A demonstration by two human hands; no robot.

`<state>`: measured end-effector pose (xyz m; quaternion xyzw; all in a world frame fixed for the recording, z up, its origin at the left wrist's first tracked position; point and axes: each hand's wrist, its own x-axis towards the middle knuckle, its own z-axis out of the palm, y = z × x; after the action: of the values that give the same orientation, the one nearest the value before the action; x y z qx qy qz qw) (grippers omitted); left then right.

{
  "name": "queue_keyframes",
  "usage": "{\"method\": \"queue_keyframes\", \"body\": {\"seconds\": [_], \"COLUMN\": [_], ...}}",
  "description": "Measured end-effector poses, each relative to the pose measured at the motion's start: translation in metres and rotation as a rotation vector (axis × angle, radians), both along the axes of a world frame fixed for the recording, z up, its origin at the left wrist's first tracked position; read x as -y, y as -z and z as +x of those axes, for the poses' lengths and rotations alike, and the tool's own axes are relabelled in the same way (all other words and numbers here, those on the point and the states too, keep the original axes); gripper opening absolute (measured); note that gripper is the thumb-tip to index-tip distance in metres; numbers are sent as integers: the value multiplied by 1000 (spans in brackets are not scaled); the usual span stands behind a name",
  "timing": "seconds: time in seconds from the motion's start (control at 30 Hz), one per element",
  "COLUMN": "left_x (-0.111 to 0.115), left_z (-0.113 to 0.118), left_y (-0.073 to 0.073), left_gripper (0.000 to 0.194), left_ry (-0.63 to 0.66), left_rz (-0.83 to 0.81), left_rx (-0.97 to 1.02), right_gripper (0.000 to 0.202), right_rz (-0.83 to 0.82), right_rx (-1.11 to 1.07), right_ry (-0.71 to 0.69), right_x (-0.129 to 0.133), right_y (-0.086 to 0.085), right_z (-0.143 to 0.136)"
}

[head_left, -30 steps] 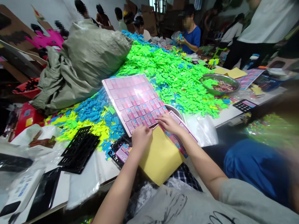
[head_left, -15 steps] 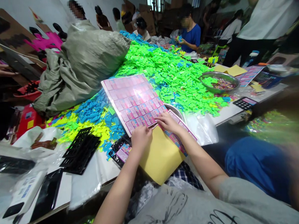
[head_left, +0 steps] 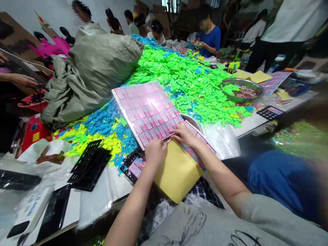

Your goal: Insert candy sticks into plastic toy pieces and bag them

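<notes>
A pink printed sheet (head_left: 152, 109) with rows of labels leans over the table edge, its near part folded so that a yellow backing (head_left: 179, 169) faces up. My left hand (head_left: 156, 151) is closed on the fold, fingers pinching the sheet. Close beside it on the right, my right hand (head_left: 182, 134) also pinches the sheet at the fold, its fingers bent together. Under my left forearm lies a black slotted tray (head_left: 126, 166) with a small printed card (head_left: 136, 167) on it.
Green plastic pieces (head_left: 184, 79) heap across the table, behind the sheet. A grey sack (head_left: 97, 64) stands at left, black trays (head_left: 91, 166) nearer. A metal bowl (head_left: 242, 89) sits right. Several people work around; a co-worker's hand (head_left: 25, 80) is far left.
My hands and the sheet have barely moved; the fingertips shifted slightly at the fold. At far left, a co-worker's hand has moved over the red basin.
</notes>
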<state>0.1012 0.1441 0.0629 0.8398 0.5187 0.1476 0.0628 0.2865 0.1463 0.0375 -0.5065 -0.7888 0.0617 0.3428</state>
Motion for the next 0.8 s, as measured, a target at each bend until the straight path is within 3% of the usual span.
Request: {"method": "queue_keyframes", "body": {"seconds": [0.2,0.33,0.6,0.8], "left_x": [1,3,-1,4], "left_z": [-3,-6,-17,-27], "left_y": [-1,-1,-6,-10], "left_gripper": [38,40,36,38], "left_ry": [-9,-30,-115,-106], "left_rz": [-53,6,-140,-98], "left_rx": [6,29,142,198], "right_gripper": [20,20,20,16], "right_rz": [40,94,103,127], "right_rx": [169,212,232,249], "right_ry": [-10,-35,-53,-72], "right_x": [-4,-4,5,9], "right_y": [-3,-8,-31,-43], "right_z": [-1,-6,-20,-20]}}
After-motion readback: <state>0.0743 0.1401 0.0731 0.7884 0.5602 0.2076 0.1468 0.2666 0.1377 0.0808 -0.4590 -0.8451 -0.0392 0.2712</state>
